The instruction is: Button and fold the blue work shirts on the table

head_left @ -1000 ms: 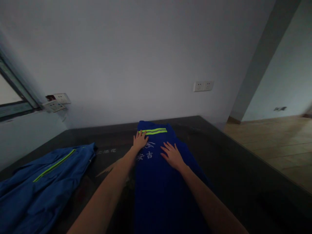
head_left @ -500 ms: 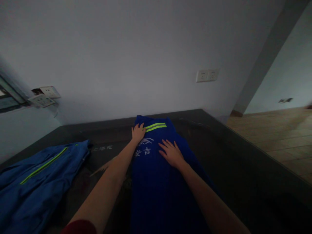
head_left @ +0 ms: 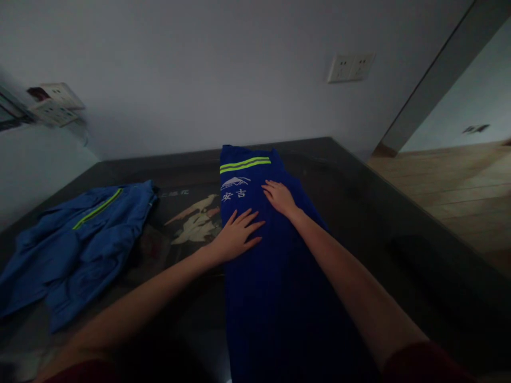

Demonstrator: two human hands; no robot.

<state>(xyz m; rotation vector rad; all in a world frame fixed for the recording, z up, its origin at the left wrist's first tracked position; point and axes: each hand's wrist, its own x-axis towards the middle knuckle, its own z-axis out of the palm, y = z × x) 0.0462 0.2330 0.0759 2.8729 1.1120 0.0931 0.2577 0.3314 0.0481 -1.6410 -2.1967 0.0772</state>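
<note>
Left sockets: white plates at the wall corner, well to the left of the long garment and beyond its far end.
Lighter blue garment: left of the long garment and well apart from it, lying creased and loosely spread, with one yellow-green stripe.
Flower picture: pale petals on the dark tabletop, just beside the long garment's left edge.
Left hand: palm down on the left part of the long garment, just nearer than its lettering; fingers fanned wide, grasping nothing.
Long garment: deep blue, laid lengthwise on the tabletop under both hands; a yellow-green and grey band crosses its far end, with white lettering nearer than the band. Its near part is dark.
Right hand: palm down on the long garment, right of the lettering and farther along than the left hand; fingers extended, slightly parted, grasping nothing.
Double socket: on the wall, beyond the long garment and to its right.
Floor: pale brown, well to the right of the long garment, past the tabletop's edge.
</note>
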